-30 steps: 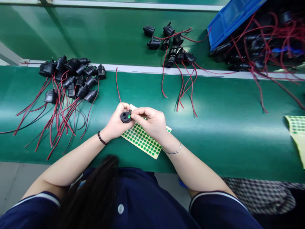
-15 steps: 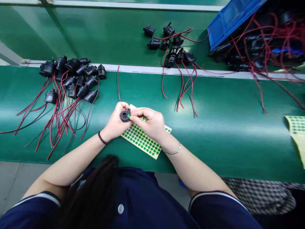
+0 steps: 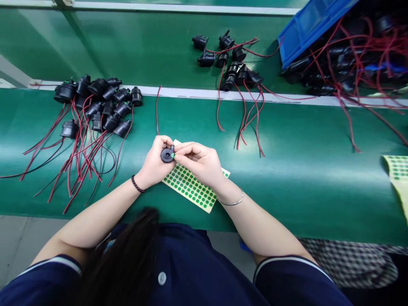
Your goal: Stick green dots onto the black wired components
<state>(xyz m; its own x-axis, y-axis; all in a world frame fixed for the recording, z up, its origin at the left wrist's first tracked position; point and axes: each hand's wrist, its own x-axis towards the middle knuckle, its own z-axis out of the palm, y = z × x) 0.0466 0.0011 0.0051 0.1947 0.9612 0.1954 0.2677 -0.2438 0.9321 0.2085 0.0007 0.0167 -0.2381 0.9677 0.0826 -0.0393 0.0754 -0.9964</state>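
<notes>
Under my hands lies a sticker sheet [image 3: 191,189] of green dots, flat on the green belt [image 3: 287,178], partly covered by my right wrist. My left hand [image 3: 155,163] grips a black round part [image 3: 167,154], fingers curled around it. My right hand [image 3: 199,163] pinches at the part's edge, fingertip on a green dot [image 3: 172,156] there. The part's red wire [image 3: 157,110] runs away from my hands over the belt. Left of my left hand, a pile of black parts [image 3: 98,104] with tangled red wires, well apart. Beyond my right hand, a smaller cluster of parts [image 3: 231,63]. Far right and beyond, a blue bin [image 3: 306,29] tipped open, full of black parts with red wires spilling out. Far right of my right hand, another sticker sheet [image 3: 398,178] at the frame edge.
</notes>
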